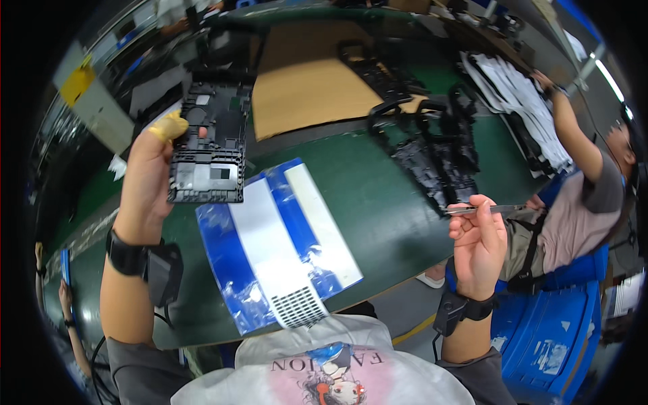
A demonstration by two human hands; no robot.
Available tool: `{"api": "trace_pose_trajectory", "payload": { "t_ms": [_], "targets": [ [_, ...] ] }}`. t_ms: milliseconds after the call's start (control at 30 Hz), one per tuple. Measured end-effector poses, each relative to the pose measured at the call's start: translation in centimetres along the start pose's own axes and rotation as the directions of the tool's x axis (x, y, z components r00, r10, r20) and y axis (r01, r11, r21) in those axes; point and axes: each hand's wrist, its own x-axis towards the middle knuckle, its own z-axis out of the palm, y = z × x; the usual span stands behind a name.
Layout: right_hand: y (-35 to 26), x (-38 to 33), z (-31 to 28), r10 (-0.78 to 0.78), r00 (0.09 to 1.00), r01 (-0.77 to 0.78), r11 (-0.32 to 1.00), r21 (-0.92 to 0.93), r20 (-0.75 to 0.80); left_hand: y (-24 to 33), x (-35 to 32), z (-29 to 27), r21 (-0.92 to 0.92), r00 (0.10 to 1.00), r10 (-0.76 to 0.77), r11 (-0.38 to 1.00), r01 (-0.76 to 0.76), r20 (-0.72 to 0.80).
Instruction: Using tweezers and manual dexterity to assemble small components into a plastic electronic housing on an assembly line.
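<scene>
A black plastic housing (229,128) is held up over the left part of the table by my left hand (152,165), closed on its left edge. Yellow material wraps the thumb, and a fingertip shows through an opening in the housing. My right hand (479,246) pinches a pair of slim metal tweezers (499,208) over the table's right front edge, their tips pointing left. Between my hands lies a blue and white sheet (260,223). A white strip with rows of small black patches (297,307) rests at its near end.
Several black plastic frames with looped ends (439,155) lie right of centre on the green table (378,196). Brown cardboard (310,81) lies behind. White strips (520,101) are stacked at far right, where a co-worker (580,202) reaches. Blue bins (547,337) stand lower right.
</scene>
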Motion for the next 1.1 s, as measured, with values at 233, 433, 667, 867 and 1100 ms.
{"api": "trace_pose_trajectory", "payload": {
  "t_ms": [233, 433, 667, 867, 1100],
  "targets": [
    [4.0, -4.4, 7.4, 0.332, 0.895, -0.312, 0.943, -0.115, 0.297, 1.2, -8.7, -1.3, -0.162, 0.970, 0.195, 0.962, -0.218, -0.147],
    [6.6, -6.7, 9.5, 0.416, 0.846, -0.302, 0.890, -0.343, 0.335, -1.7, -14.0, -2.0, -0.240, 0.935, 0.206, 0.930, -0.279, -0.288],
    [7.6, -7.4, 9.3, 0.388, 0.874, -0.236, 0.866, -0.442, 0.292, -4.1, -14.1, -2.6, -0.371, 0.938, 0.112, 0.898, -0.237, -0.328],
    [7.9, -7.4, 9.3, 0.390, 0.881, -0.271, 0.881, -0.389, 0.269, -5.1, -14.1, -3.4, -0.345, 0.930, 0.147, 0.900, -0.267, -0.338],
    [7.9, -7.3, 9.1, 0.388, 0.876, -0.255, 0.877, -0.408, 0.286, -5.5, -13.5, -3.0, -0.451, 0.956, 0.087, 0.867, -0.211, -0.279]
  ]
}}
